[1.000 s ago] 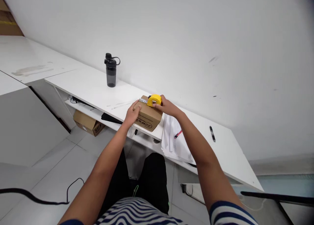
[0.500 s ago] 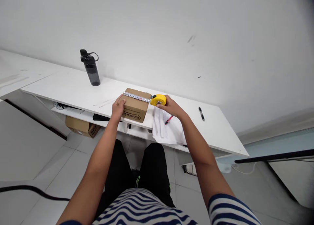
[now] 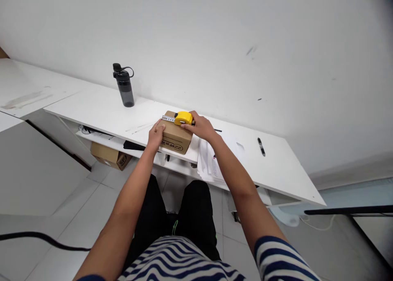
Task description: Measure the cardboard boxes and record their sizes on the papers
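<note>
A small brown cardboard box (image 3: 176, 140) with dark print on its front sits near the front edge of the white desk. My left hand (image 3: 156, 134) grips its left side, thumb on top and fingers behind the corner. Over the box top, my right hand (image 3: 201, 126) is closed around a yellow tape measure (image 3: 184, 118). A short length of silver tape blade (image 3: 168, 118) runs from the case to the box's top left edge, close to my left fingers. Whether those fingers touch the blade's end I cannot tell.
White papers (image 3: 211, 162) lie right of the box, partly under my right arm. A black pen (image 3: 261, 147) rests farther right. Behind on the left stands a dark water bottle (image 3: 125, 91). Another cardboard box (image 3: 109, 155) is below the desk (image 3: 294, 170).
My right hand has moved left with the tape measure, from beyond the box's right edge to over its top. Less blade shows now. My left hand stays on the box; the view has shifted slightly.
</note>
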`<action>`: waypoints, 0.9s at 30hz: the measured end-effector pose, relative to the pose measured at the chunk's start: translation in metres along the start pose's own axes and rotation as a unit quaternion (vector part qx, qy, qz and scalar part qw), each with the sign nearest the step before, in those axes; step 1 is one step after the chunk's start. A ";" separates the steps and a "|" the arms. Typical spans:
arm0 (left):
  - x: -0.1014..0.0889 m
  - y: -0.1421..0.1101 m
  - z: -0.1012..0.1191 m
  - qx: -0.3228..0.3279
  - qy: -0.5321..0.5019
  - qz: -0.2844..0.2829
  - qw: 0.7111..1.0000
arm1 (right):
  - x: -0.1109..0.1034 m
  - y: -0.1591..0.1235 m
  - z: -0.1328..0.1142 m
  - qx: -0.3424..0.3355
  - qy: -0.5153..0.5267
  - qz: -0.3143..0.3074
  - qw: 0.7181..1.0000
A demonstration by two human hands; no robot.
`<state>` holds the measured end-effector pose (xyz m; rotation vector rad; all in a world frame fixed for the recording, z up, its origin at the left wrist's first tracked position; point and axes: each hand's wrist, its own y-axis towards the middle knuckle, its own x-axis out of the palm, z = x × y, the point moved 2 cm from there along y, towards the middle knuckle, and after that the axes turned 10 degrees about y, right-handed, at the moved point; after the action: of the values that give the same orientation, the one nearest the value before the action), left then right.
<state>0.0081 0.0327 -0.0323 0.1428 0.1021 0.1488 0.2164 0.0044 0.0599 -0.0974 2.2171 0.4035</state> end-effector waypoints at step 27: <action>-0.003 -0.001 -0.003 0.026 0.002 -0.018 0.999 | 0.026 0.021 -0.002 0.063 0.057 0.108 0.991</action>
<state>0.0052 0.0321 -0.0353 0.1930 0.1128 0.1097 0.1943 0.0255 0.0465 0.1933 2.3679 0.3830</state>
